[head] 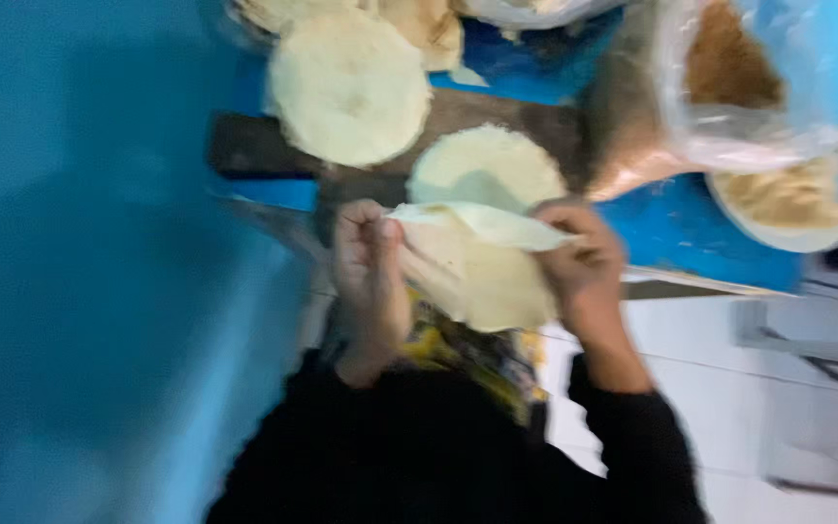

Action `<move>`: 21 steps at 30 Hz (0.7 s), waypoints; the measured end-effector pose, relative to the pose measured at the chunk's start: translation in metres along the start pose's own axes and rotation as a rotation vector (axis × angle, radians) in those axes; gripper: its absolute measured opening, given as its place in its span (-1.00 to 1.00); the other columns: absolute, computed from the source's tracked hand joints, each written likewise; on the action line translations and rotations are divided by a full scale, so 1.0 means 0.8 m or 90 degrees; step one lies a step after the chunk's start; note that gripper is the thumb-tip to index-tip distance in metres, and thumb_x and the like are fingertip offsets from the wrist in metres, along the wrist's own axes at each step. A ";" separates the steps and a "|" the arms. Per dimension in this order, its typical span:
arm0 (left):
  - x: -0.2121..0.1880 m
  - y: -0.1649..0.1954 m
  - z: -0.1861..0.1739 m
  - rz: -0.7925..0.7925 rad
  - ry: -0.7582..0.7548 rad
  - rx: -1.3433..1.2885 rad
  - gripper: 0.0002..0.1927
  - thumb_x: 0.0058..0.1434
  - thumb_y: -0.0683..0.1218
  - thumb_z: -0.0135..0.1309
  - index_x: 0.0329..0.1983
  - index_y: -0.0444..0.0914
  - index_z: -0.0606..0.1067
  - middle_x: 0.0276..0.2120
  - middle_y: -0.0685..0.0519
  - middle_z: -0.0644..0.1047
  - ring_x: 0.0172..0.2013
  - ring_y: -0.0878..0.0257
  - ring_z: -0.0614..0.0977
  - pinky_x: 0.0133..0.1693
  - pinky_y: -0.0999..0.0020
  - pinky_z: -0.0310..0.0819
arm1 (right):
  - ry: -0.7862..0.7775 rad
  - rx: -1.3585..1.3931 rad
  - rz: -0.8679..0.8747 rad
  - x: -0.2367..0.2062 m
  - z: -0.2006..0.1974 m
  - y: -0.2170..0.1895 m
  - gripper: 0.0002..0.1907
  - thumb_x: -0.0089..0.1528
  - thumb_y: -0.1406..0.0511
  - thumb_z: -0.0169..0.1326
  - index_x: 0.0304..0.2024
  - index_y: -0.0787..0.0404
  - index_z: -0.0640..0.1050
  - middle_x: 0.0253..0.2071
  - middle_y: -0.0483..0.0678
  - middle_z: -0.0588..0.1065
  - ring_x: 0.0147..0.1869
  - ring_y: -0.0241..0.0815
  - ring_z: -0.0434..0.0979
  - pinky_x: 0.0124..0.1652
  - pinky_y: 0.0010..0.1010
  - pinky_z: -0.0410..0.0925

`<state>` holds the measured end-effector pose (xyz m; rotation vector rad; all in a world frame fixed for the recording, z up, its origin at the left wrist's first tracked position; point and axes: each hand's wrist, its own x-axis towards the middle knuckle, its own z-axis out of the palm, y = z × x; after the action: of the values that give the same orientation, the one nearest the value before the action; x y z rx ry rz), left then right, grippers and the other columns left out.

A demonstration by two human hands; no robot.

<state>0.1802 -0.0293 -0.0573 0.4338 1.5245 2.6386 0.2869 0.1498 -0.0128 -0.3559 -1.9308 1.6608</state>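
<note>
My left hand and my right hand both pinch a thin, pale round of dough held up in front of my body, its top edge folded over between the two hands. Just beyond it a second pale round lies on a dark wooden board. A larger round rests on the same board further back to the left. The picture is blurred by motion.
A clear plastic bag of brown crumbly filling stands at the back right, next to a white bowl of beige filling. More pale rounds are stacked at the top edge. Blue surface under the board; blue wall on the left.
</note>
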 end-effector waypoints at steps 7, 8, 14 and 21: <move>0.027 0.074 -0.051 0.146 0.098 -0.113 -0.76 0.58 -0.03 0.04 0.06 -0.28 0.34 -0.22 0.03 0.44 -0.22 0.34 0.48 -0.13 0.40 0.45 | 0.089 -0.006 0.037 0.016 -0.062 -0.045 -0.95 0.36 0.44 0.06 -0.15 0.20 0.50 -0.17 -0.18 0.50 -0.13 -0.40 0.47 -0.09 -0.58 0.36; 0.032 0.087 -0.061 0.151 0.089 -0.090 -0.79 0.57 -0.05 0.03 0.10 -0.26 0.34 -0.20 0.02 0.45 -0.20 0.33 0.50 -0.10 0.39 0.47 | 0.074 -0.023 0.057 0.019 -0.068 -0.052 -0.94 0.35 0.43 0.03 -0.16 0.20 0.51 -0.21 -0.18 0.52 -0.17 -0.41 0.48 -0.14 -0.58 0.37; 0.052 0.101 -0.061 0.160 -0.050 0.170 -0.93 0.58 -0.19 -0.03 0.06 -0.29 0.40 -0.10 0.04 0.42 -0.22 0.39 0.43 -0.11 0.49 0.40 | -0.040 -0.264 0.103 0.042 -0.052 -0.087 -0.81 0.43 0.30 0.08 -0.25 0.27 0.55 -0.41 -0.12 0.46 -0.42 -0.37 0.35 -0.43 -0.47 0.16; 0.046 0.117 -0.016 0.176 -0.225 0.505 -0.79 0.43 -0.14 0.05 0.10 -0.22 0.50 0.02 -0.01 0.42 -0.20 0.34 0.56 -0.33 0.41 0.55 | -0.142 -0.287 0.152 0.103 0.014 -0.079 -0.63 0.47 0.11 0.02 -0.21 0.29 0.57 -0.44 -0.10 0.50 -0.50 -0.32 0.38 -0.53 -0.49 0.22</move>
<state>0.1494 -0.0801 0.0247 1.1426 2.4383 1.8237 0.2243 0.1727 0.0675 -0.6153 -2.5179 1.4379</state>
